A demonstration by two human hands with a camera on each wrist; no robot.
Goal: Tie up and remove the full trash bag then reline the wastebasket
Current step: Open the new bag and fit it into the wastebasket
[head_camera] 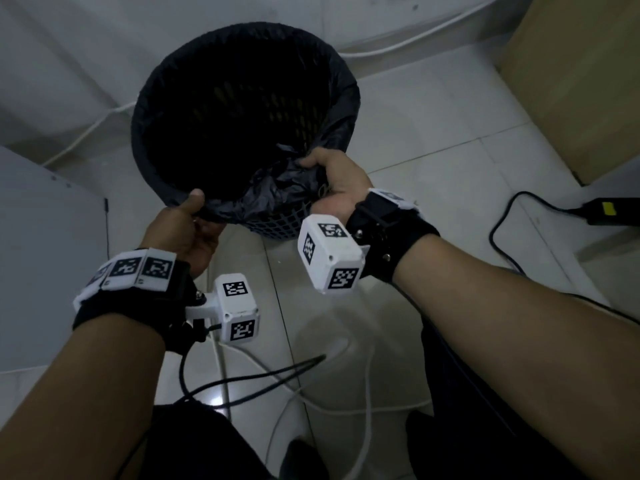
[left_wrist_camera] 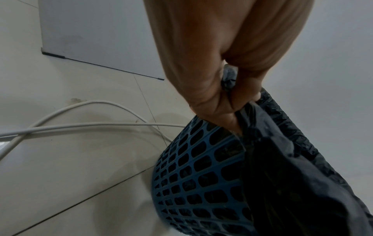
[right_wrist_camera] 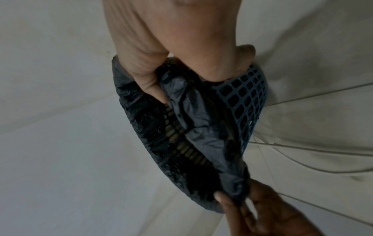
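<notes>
Head view: the basket (head_camera: 277, 223) stands on the tiled floor, the black bag (head_camera: 277, 188) folded over its rim except at the near side. The left hand (head_camera: 183, 230) and right hand (head_camera: 336, 178) each pinch a bunch of that loose edge.

Left wrist view: the fingers (left_wrist_camera: 248, 89) are curled tight on crumpled film beside the mesh wall (left_wrist_camera: 191, 167).

Right wrist view: the bag (right_wrist_camera: 197, 127) stretches between both hands. It looks thin, soft and slippery, probably easy to tear; gathered handfuls of the hem seem the safest hold.
</notes>
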